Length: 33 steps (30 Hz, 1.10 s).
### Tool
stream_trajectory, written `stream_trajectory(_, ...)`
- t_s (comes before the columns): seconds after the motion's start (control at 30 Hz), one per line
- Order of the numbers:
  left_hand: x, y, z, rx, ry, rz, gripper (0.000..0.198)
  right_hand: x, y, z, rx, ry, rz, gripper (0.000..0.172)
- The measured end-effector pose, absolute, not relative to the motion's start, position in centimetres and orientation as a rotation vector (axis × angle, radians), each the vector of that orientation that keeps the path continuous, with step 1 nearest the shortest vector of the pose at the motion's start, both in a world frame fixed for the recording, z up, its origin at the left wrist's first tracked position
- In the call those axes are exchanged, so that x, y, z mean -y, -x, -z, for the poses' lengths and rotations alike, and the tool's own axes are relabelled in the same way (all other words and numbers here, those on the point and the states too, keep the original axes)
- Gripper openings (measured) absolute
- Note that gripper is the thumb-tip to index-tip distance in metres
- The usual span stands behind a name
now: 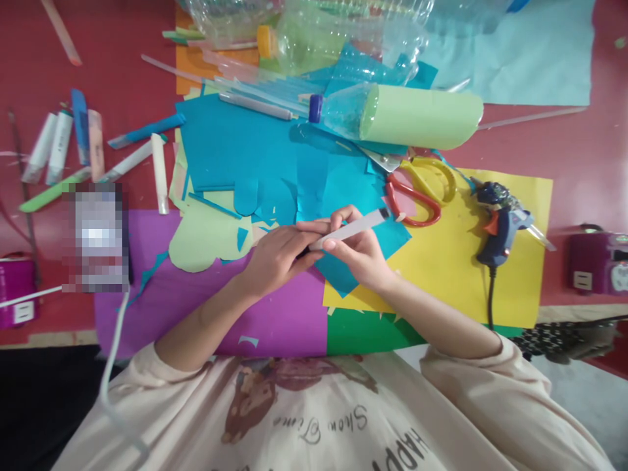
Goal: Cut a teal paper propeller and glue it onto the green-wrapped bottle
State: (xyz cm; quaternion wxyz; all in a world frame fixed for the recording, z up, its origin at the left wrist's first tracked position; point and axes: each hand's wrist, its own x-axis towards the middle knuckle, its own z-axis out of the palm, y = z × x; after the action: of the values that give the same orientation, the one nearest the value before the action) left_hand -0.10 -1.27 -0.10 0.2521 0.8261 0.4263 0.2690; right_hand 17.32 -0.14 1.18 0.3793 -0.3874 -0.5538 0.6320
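Both of my hands meet over the coloured paper sheets at the middle of the table. My left hand (277, 257) and my right hand (356, 252) are both closed on a slim whitish stick-shaped tool (358, 226), which points up and to the right. Its dark tip lies above a piece of blue shiny paper (255, 147). What kind of tool it is I cannot make out. A light green cut paper shape (203, 239) lies just left of my left hand.
Red and yellow scissors (422, 193) and a blue glue gun (498, 219) rest on yellow paper (524, 281) at the right. A plastic bottle wrapped in green paper (407, 116) lies behind, with more clear bottles (304, 29). Markers and pens (73, 147) are scattered at the left.
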Motion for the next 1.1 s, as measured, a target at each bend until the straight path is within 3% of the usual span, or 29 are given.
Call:
stream_trajectory(0.23, 1.4, -0.2, -0.1, -1.125, -2.291, -0.617, 0.044, -0.7, -18.0, -0.8, 1.534, 1.030, -1.336, 0.038)
stream_trajectory(0.67, 1.2, 0.4, -0.8, -1.184, -2.220, -0.656, 0.051, -1.5, -18.6, -0.5, 1.196, 0.904, -1.640, 0.026)
stream_trajectory(0.9, -0.7, 2.4, -0.1, -1.601, -2.229, -0.958, 0.028, -2.9, -19.4, -0.2, 0.900, 1.049, -1.513, 0.030)
stream_trajectory(1.1, -0.5, 1.2, 1.0, -1.396, -2.530, -0.556, 0.033, -3.2, -19.5, -0.3, 0.948, 1.085, -1.455, 0.044)
